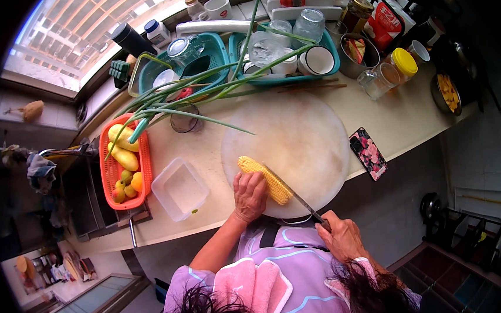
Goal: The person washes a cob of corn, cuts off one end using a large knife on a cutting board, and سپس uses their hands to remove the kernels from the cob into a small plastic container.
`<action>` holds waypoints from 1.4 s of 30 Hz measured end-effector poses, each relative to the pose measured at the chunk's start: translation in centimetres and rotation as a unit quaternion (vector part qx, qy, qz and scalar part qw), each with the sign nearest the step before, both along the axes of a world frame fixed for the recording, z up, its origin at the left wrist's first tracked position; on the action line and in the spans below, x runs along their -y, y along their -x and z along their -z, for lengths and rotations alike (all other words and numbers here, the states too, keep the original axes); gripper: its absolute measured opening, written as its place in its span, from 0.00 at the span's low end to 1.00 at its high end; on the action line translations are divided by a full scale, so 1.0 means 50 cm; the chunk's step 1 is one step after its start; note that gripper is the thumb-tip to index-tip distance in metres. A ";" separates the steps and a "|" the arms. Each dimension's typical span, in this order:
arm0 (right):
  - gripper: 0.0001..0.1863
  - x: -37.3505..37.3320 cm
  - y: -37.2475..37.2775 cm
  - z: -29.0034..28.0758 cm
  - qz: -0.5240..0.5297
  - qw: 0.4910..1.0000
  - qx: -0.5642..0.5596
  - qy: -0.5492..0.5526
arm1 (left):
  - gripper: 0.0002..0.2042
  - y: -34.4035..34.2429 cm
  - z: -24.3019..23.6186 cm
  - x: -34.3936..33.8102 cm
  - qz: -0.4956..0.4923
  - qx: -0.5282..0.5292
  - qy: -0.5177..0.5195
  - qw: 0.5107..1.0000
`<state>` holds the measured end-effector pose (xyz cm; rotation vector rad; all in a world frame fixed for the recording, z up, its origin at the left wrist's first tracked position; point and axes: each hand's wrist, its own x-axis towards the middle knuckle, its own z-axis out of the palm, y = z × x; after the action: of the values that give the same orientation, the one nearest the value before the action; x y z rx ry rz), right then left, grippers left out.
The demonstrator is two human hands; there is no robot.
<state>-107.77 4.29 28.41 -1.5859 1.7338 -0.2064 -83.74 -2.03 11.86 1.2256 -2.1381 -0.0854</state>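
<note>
A yellow corn cob (280, 193) lies at a slant on the near part of a round, whitish cutting board (299, 131). Closed over its left end is my left hand (250, 195), pressing it against the board. My right hand (343, 237) is wrapped round the dark handle of a knife (304, 202), just past the board's near edge. The blade reaches up and left along the cob's far right side and touches it there. How deep the edge sits in the kernels cannot be made out.
A clear plastic container (180, 191) and an orange basket (105, 171) of fruit stand left of the board. Long scallions (209, 85) stretch over teal baskets (336, 58) of glasses and mugs, one tip above the board. A flowered phone (370, 155) lies at the counter's right edge.
</note>
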 end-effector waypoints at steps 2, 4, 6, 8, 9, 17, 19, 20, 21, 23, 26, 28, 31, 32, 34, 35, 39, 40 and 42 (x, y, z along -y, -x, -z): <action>0.10 0.001 0.004 0.001 0.001 1.000 0.007 -0.004 | 0.17 0.001 0.011 0.000 0.002 -0.013 0.000 1.000; 0.10 0.007 0.009 0.000 0.002 1.000 0.015 -0.009 | 0.18 0.001 0.016 0.000 0.004 -0.027 -0.002 1.000; 0.12 0.012 0.016 -0.003 -0.016 0.998 0.023 -0.055 | 0.17 -0.001 0.011 -0.001 0.008 -0.016 -0.003 1.000; 0.12 0.013 0.020 0.002 -0.019 0.998 0.029 -0.051 | 0.17 -0.001 0.010 0.000 0.010 -0.018 -0.004 1.000; 0.12 0.014 0.021 0.003 -0.023 0.998 0.034 -0.046 | 0.17 -0.001 0.009 0.000 0.010 -0.021 -0.004 1.000; 0.12 0.041 0.030 0.000 -0.051 0.996 0.048 -0.059 | 0.17 -0.005 0.018 0.000 0.008 -0.009 0.005 1.000; 0.12 0.050 0.038 0.004 -0.060 0.995 0.053 -0.062 | 0.17 -0.004 0.019 0.000 0.010 -0.011 0.005 1.000; 0.12 0.055 0.044 0.012 -0.071 0.994 0.052 -0.070 | 0.17 -0.004 0.017 0.000 0.009 -0.009 0.004 1.000; 0.12 0.057 0.047 0.018 -0.081 0.992 0.050 -0.079 | 0.17 -0.004 0.016 -0.001 0.008 -0.007 0.002 1.000; 0.12 0.056 0.037 0.021 -0.085 0.993 0.039 -0.070 | 0.17 -0.005 0.016 0.000 0.008 -0.009 0.005 1.000; 0.12 0.066 0.019 0.020 -0.086 0.994 0.024 -0.064 | 0.17 -0.006 0.019 0.002 0.012 -0.014 0.013 1.000; 0.12 0.072 0.015 0.024 -0.085 0.994 0.021 -0.070 | 0.17 -0.007 0.020 0.002 0.012 -0.017 0.015 1.000; 0.12 0.075 0.015 0.029 -0.076 0.995 0.033 -0.062 | 0.17 -0.004 0.017 0.003 0.015 -0.022 0.013 1.000; 0.12 0.078 0.012 0.028 -0.081 0.994 0.024 -0.067 | 0.17 -0.003 0.015 0.005 0.013 -0.020 0.015 1.000; 0.12 0.084 0.007 0.024 -0.087 0.993 0.014 -0.073 | 0.17 -0.002 0.016 0.006 0.008 -0.020 0.016 1.000; 0.12 0.087 0.004 0.023 -0.085 0.993 0.016 -0.077 | 0.17 -0.004 0.017 0.006 0.011 -0.015 0.018 1.000; 0.12 0.087 -0.001 0.033 -0.088 0.992 0.017 -0.089 | 0.16 -0.005 0.020 0.001 0.022 -0.015 0.008 1.000; 0.12 0.093 -0.005 0.036 -0.088 0.992 0.018 -0.090 | 0.16 -0.006 0.021 0.000 0.022 -0.015 0.007 1.000; 0.13 0.108 -0.018 0.042 -0.078 0.992 0.008 -0.098 | 0.16 -0.005 0.012 0.002 0.018 -0.009 0.006 1.000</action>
<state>-106.89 -1.11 26.32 -1.5605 1.5592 0.0275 -83.47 -2.13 11.26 1.1755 -2.1427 -0.0972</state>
